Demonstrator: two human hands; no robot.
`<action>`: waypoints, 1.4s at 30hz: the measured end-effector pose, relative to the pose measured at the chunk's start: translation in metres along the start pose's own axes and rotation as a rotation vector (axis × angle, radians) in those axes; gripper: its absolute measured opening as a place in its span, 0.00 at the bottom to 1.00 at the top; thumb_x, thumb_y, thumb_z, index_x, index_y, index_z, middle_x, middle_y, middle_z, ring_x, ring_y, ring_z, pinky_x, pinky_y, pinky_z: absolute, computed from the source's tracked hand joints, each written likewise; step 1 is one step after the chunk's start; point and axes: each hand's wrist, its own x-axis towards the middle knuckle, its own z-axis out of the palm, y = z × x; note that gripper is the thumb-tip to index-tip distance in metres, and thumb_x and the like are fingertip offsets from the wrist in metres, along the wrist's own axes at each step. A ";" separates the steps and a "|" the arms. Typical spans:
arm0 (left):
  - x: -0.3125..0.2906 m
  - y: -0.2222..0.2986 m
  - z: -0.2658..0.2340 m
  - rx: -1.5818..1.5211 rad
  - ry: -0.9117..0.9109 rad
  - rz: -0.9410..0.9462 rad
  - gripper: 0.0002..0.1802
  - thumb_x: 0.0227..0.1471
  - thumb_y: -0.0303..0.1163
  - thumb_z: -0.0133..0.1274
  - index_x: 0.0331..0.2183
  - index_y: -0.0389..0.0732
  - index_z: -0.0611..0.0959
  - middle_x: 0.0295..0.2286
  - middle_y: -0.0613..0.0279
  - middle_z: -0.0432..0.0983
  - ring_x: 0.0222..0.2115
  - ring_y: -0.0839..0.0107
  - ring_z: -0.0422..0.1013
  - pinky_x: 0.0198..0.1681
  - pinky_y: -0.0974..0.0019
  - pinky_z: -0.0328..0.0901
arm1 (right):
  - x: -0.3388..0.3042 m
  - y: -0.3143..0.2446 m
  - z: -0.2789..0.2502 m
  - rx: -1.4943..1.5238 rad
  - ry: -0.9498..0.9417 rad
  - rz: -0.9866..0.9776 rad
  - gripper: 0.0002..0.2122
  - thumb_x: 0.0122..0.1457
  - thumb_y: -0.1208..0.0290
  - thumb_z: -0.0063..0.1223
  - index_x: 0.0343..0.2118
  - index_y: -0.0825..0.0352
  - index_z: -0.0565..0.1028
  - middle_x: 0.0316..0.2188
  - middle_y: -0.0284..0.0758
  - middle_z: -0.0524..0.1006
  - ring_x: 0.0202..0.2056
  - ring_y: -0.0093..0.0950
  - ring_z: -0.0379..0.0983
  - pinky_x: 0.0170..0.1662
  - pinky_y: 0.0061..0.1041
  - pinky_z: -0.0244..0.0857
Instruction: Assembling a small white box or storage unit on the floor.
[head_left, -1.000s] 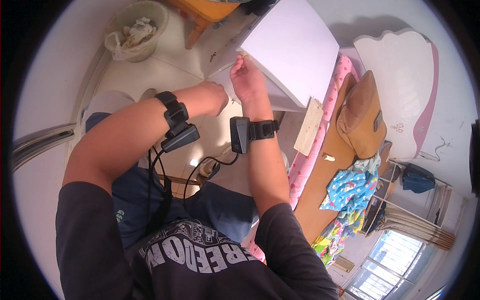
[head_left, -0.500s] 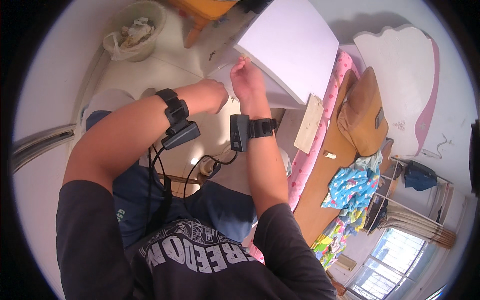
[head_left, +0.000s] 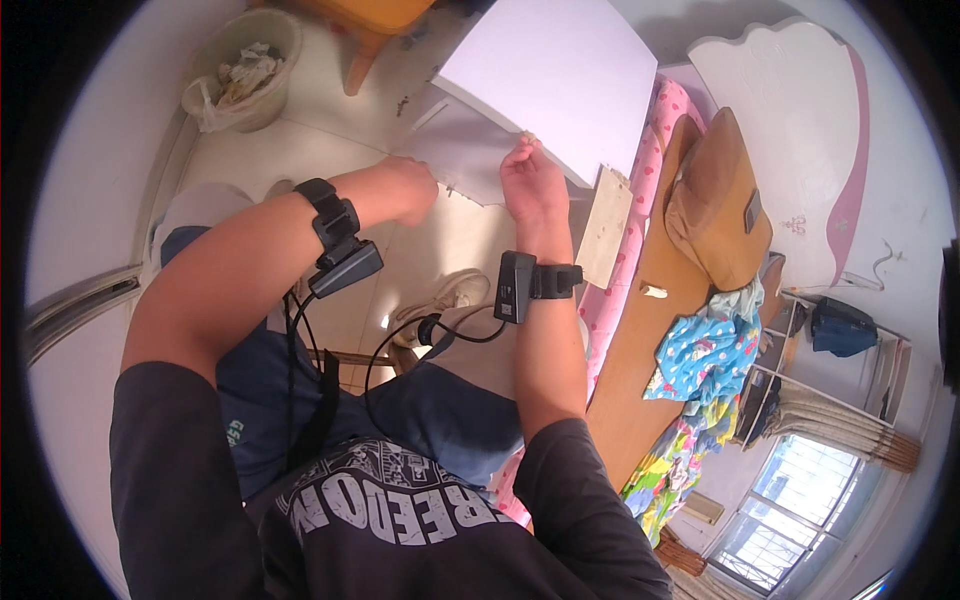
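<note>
A white box-shaped piece of furniture [head_left: 560,70] stands at the top middle, its smooth broad face toward me. My right hand [head_left: 537,185] is at its lower edge, palm turned up and fingers curled together at a small tan bit [head_left: 529,138]. What that bit is, I cannot make out. To the left, my left hand [head_left: 408,190] is closed like a fist over the floor, apart from the furniture; its fingertips are hidden. Both wrists wear black straps with small cabled boxes.
A lidless bin [head_left: 285,90] with a bag and crumpled waste stands far left, near an orange wooden leg [head_left: 365,60]. On the right are a pale board [head_left: 606,228], a wooden bed surface [head_left: 630,400], a brown cushion [head_left: 715,215] and bright cloths [head_left: 705,355]. A shoe [head_left: 462,290] shows below.
My right hand has moved right along the furniture's lower edge. The left hand has shifted slightly left, farther from the right one. The whole view has turned a little.
</note>
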 end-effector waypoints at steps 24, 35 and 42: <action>0.013 0.008 0.012 0.062 0.093 0.089 0.12 0.42 0.31 0.43 0.27 0.35 0.78 0.33 0.49 0.70 0.37 0.57 0.66 0.40 0.59 0.63 | 0.002 0.004 -0.011 -0.181 0.058 -0.157 0.06 0.53 0.82 0.42 0.33 0.77 0.65 0.30 0.37 0.67 0.28 0.23 0.65 0.27 0.15 0.66; 0.007 0.012 -0.001 0.005 0.009 0.033 0.16 0.34 0.23 0.48 0.32 0.34 0.78 0.39 0.49 0.67 0.41 0.57 0.65 0.41 0.64 0.63 | 0.005 0.005 -0.027 -0.233 0.022 -0.244 0.06 0.54 0.79 0.42 0.34 0.76 0.65 0.31 0.36 0.67 0.28 0.20 0.65 0.31 0.14 0.64; 0.008 0.010 0.006 0.047 0.044 0.034 0.13 0.39 0.27 0.45 0.31 0.34 0.77 0.37 0.48 0.68 0.40 0.56 0.65 0.41 0.61 0.63 | 0.011 -0.010 -0.061 -0.151 0.173 -0.504 0.04 0.54 0.77 0.44 0.30 0.71 0.65 0.26 0.32 0.67 0.25 0.18 0.64 0.27 0.14 0.63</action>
